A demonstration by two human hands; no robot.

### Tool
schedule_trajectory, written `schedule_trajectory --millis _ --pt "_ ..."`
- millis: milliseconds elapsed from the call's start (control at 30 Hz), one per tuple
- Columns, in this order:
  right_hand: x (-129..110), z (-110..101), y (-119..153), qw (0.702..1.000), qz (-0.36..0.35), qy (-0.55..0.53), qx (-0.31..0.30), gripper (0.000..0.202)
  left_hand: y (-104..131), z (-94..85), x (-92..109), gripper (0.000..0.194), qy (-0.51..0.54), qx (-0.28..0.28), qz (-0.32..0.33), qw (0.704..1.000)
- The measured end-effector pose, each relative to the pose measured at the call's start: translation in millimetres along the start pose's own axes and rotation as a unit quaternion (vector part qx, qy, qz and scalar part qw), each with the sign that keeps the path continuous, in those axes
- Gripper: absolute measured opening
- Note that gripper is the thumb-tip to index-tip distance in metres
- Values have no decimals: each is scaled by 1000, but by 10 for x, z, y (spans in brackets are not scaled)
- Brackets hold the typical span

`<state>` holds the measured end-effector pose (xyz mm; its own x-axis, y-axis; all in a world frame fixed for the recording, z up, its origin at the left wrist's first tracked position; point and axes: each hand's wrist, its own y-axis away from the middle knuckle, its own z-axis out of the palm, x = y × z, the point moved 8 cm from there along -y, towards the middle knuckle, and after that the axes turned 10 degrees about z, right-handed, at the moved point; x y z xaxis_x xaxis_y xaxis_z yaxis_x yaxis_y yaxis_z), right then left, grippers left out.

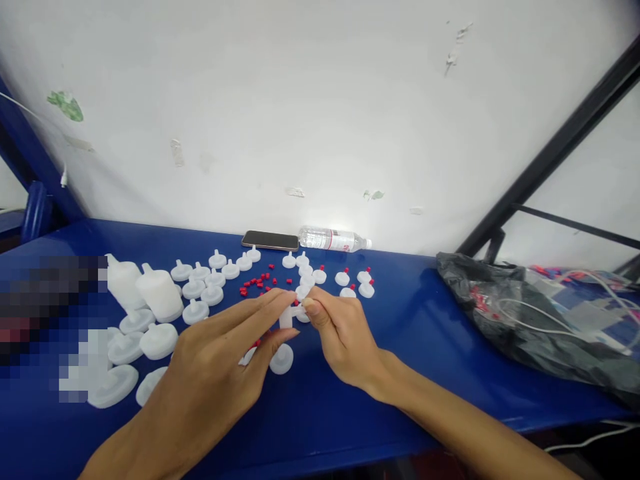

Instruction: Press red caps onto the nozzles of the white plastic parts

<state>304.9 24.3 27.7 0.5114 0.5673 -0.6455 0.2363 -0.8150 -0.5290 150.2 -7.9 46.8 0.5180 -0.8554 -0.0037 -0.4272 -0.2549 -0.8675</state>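
My left hand (220,353) pinches a white plastic nozzle cap (285,319) between thumb and fingers, its narrow spout pointing right. Close to that spout, my right hand (345,333) is closed in a pinch; whatever lies between its thumb and finger is hidden. Just beyond the hands, several small red tips (259,283) are scattered on the blue table (400,400). Some white nozzle caps at the right, such as one nozzle cap (367,289), carry a red tip on the spout. A loose white cap (281,359) lies below my left fingertips.
Several bare-spouted white caps (213,295) and two white bottle-like pieces (160,295) stand at the left. A phone (270,240) and a clear water bottle (335,239) lie along the wall. A black plastic bag (500,333) sits at the right edge.
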Motion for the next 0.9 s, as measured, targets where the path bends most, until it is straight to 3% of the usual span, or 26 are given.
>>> schedule_trajectory --millis 200,500,700,900 --pt "-1 14 16 999 30 17 -14 38 -28 -20 93 22 -46 0 47 998" --pt "118 115 83 997 66 5 -26 39 -64 32 124 21 -20 -16 66 998" --pt "73 98 91 997 68 33 -15 38 9 55 12 26 28 -9 -3 1000" --pt "32 91 119 996 25 80 3 36 28 70 -106 22 92 -18 -94 991"
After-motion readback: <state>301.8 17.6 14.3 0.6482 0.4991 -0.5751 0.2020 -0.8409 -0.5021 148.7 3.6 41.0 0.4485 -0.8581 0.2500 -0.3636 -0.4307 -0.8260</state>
